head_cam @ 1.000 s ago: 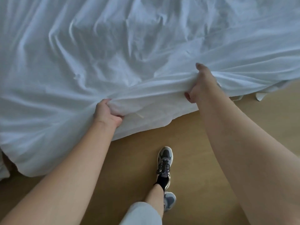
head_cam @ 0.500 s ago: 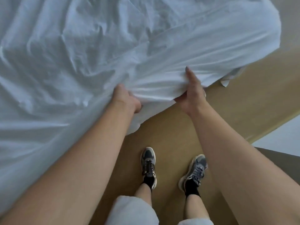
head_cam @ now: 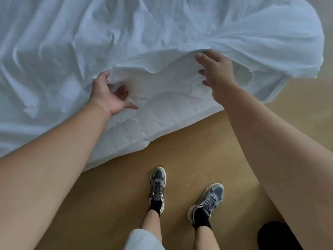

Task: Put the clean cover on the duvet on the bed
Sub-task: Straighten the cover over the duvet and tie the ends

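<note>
Losing the hem is my worry: my right hand [head_cam: 214, 73] is spread wide, fingertips only propping the cover [head_cam: 162, 33] up, so it may slide off and close over the duvet [head_cam: 162, 109]. My left hand [head_cam: 108, 94] is half open, thumb against the hem, fingers loosely curled; whether it pinches I cannot tell. The duvet lies exposed at the bed's edge, above the floor [head_cam: 108, 195].

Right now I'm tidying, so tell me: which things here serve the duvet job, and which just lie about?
Job: white cover, quilted duvet, left hand, right hand.
Lying about: dark object on the wooden floor, near the right shoe.
</note>
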Action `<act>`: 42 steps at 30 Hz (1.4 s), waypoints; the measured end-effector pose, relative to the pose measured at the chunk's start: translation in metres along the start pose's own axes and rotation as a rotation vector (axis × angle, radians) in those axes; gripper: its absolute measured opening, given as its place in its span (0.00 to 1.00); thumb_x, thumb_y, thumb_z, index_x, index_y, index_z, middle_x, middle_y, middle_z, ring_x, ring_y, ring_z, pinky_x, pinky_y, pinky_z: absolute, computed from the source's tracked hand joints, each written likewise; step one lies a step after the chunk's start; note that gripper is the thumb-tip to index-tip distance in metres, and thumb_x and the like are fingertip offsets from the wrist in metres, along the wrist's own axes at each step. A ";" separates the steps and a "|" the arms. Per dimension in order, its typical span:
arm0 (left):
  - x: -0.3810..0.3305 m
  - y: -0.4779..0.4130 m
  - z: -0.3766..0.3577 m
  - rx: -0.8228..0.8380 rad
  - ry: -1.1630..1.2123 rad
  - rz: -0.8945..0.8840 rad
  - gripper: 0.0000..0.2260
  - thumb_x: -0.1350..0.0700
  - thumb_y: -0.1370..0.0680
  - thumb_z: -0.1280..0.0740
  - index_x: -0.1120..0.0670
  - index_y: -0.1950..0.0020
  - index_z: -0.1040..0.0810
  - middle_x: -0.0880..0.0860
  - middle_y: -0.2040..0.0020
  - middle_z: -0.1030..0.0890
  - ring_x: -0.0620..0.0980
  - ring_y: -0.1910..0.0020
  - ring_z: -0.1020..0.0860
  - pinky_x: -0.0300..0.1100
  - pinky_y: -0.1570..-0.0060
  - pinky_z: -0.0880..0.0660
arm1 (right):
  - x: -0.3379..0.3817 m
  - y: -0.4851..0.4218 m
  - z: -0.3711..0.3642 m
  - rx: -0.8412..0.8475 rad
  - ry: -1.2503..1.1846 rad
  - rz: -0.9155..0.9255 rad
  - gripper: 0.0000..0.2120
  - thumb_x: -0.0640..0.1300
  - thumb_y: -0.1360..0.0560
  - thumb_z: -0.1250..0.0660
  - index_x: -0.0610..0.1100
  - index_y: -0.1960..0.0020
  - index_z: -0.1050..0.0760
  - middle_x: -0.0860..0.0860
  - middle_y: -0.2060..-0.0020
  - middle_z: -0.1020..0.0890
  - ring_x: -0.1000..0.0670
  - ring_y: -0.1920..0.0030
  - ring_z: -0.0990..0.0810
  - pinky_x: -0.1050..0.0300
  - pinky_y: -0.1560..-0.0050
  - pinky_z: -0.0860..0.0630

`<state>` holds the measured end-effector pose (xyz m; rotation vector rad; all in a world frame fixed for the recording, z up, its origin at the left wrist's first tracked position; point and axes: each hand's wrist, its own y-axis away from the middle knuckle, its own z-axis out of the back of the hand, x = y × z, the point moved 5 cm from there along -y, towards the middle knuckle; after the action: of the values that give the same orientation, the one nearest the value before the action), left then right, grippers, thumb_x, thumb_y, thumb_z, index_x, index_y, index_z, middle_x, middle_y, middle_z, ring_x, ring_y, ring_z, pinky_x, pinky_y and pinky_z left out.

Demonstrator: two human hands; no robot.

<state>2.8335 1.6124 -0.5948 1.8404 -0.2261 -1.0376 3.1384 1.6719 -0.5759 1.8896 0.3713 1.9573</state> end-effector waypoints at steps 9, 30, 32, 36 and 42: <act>-0.025 -0.024 -0.030 0.033 -0.525 -0.058 0.20 0.53 0.28 0.23 0.44 0.39 0.26 0.51 0.39 0.25 0.51 0.40 0.24 0.67 0.58 0.20 | -0.023 -0.025 0.015 -0.201 0.427 0.114 0.17 0.42 0.29 0.31 0.49 0.40 0.26 0.51 0.44 0.26 0.49 0.44 0.23 0.54 0.46 0.24; -0.040 -0.057 -0.032 -0.048 -1.375 -0.765 0.39 0.47 0.22 0.30 0.49 0.17 0.48 0.55 0.26 0.28 0.57 0.30 0.27 0.48 0.31 0.30 | -0.164 0.048 0.044 -0.436 -0.283 -0.501 0.08 0.44 0.21 0.30 0.43 0.56 0.27 0.48 0.68 0.29 0.53 0.78 0.35 0.61 0.77 0.38; -0.037 -0.050 -0.032 -0.081 -1.324 -0.823 0.34 0.51 0.23 0.29 0.54 0.21 0.40 0.56 0.30 0.25 0.58 0.33 0.25 0.46 0.37 0.28 | -0.156 0.045 0.019 -0.399 -0.578 -0.553 0.08 0.43 0.23 0.27 0.42 0.52 0.25 0.48 0.66 0.26 0.53 0.73 0.28 0.60 0.73 0.30; -0.033 -0.038 -0.021 -0.211 -1.180 -0.916 0.18 0.54 0.25 0.26 0.58 0.43 0.31 0.59 0.47 0.19 0.57 0.50 0.21 0.47 0.52 0.29 | -0.127 0.047 -0.058 -0.019 -0.794 -0.578 0.23 0.51 0.33 0.21 0.42 0.44 0.22 0.48 0.51 0.16 0.47 0.45 0.16 0.52 0.48 0.19; -0.019 -0.035 0.002 0.149 -1.571 -1.025 0.28 0.52 0.33 0.20 0.57 0.37 0.25 0.61 0.34 0.27 0.59 0.34 0.27 0.39 0.38 0.33 | -0.104 0.023 -0.100 -0.113 -0.397 -0.476 0.20 0.46 0.30 0.20 0.43 0.44 0.24 0.50 0.56 0.22 0.51 0.60 0.22 0.55 0.52 0.19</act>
<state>2.8112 1.6396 -0.6130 0.7279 -0.2449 -3.0714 3.0380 1.6117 -0.6638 1.8503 0.5196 1.2425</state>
